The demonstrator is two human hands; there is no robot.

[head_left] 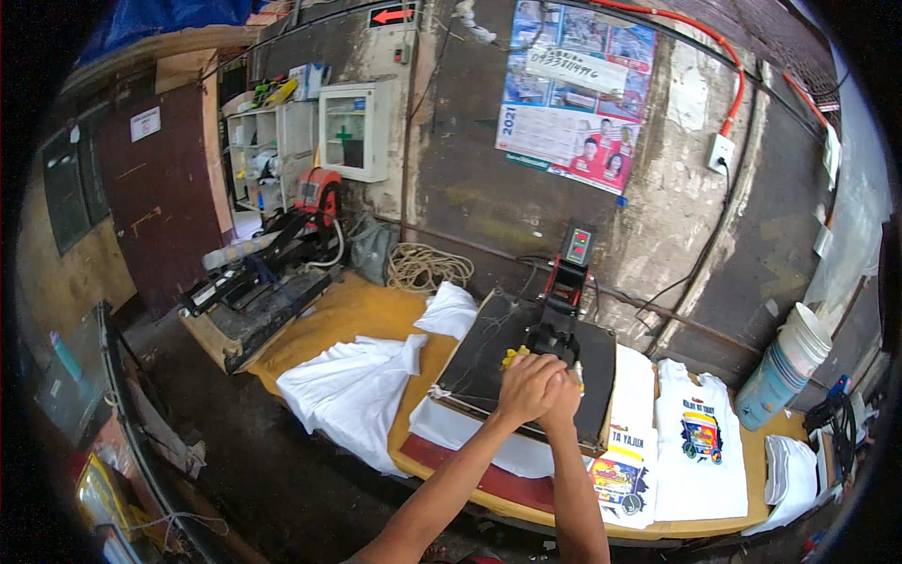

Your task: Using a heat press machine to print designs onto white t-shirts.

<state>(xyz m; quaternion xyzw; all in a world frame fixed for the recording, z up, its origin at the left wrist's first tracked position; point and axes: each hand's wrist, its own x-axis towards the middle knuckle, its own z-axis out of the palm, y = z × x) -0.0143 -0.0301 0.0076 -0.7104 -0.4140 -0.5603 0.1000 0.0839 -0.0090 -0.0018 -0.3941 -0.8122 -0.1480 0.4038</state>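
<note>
My left hand (526, 385) and my right hand (562, 402) are stacked together, fingers wrapped over the handle (573, 350) of a heat press, my left fingers partly over my right. The press's dark, square upper plate (498, 329) is down over white fabric (437, 423) on a red pad (437, 458). A control box (578, 246) sits on the press's arm at the back. To the right lie white shirts with colourful prints (701, 437), (622, 484). A crumpled white shirt (343, 395) lies to the left.
A yellow-covered table (319, 310) runs along the wall. A second press (254, 301), coiled rope (427, 265) and a grey bag (374, 254) are on the left, stacked pails (785, 362) and folded shirts (789, 475) on the right. A dark rail (141, 432) edges the lower left.
</note>
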